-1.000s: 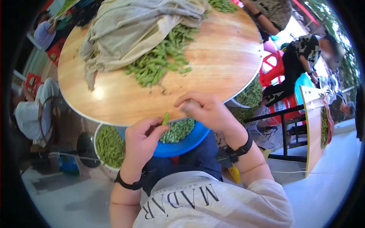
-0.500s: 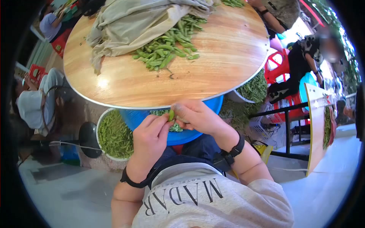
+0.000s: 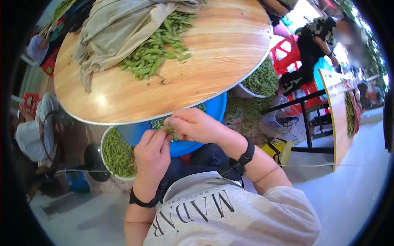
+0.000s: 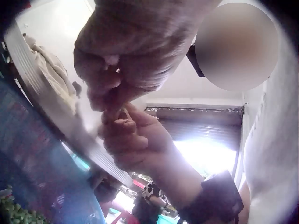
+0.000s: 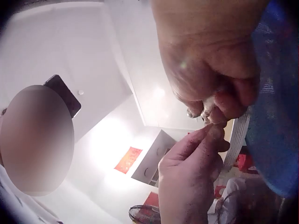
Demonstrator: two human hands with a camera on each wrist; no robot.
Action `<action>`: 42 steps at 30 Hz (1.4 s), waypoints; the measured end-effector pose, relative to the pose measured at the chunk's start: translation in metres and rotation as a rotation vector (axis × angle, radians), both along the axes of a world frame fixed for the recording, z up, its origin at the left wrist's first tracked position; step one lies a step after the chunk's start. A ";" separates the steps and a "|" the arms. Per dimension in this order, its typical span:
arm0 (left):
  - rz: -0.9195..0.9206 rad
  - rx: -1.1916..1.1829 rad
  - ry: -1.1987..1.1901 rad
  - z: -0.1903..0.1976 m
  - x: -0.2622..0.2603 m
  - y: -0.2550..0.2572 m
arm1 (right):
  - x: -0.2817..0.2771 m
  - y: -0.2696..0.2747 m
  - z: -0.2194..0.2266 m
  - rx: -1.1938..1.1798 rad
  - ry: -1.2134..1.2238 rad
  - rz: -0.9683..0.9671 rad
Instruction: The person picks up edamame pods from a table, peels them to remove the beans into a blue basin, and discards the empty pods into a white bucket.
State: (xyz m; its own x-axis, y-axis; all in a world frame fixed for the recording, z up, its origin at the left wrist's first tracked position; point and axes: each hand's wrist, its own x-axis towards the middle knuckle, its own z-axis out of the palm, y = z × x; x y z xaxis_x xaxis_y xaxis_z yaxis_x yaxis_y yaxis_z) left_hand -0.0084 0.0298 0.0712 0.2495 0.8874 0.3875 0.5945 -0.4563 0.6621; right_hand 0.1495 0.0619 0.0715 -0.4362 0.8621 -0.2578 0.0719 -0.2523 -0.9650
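A green edamame pod (image 3: 169, 130) is held between the two hands, just over a blue basin (image 3: 220, 110). My left hand (image 3: 152, 149) pinches it between thumb and fingers. My right hand (image 3: 199, 125) has its fingers curled in at the pod's upper end, fingertips meeting those of the left. In the right wrist view, the fingertips of the right hand (image 5: 215, 70) and the left hand (image 5: 189, 172) come together and mostly hide the pod. Shelled beans (image 3: 158, 124) lie in the basin beneath, partly covered by the hands.
A round wooden table (image 3: 213, 53) stands ahead, bearing a heap of pods (image 3: 154, 53) partly under a beige cloth (image 3: 119, 37). A white bucket of pods (image 3: 119, 153) is at left, another bucket (image 3: 248, 92) at right. People sit around on red stools (image 3: 287, 55).
The right hand came in from the right, where it was apart, to meet the left hand at the pod. The pod stood out of the left fingers before; now fingers mostly cover it.
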 end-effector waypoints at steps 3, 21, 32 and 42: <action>0.023 -0.005 -0.038 0.001 0.001 0.001 | 0.000 0.000 -0.002 0.023 0.022 -0.019; 0.081 -1.222 -1.370 -0.071 -0.021 0.002 | -0.021 -0.016 -0.061 0.398 -0.109 -0.051; 0.088 -1.261 -1.174 -0.096 -0.023 0.007 | 0.000 -0.009 -0.098 -0.021 -0.006 0.050; 0.133 -0.890 -0.441 -0.095 -0.010 0.010 | -0.002 0.012 -0.100 0.225 -0.322 0.076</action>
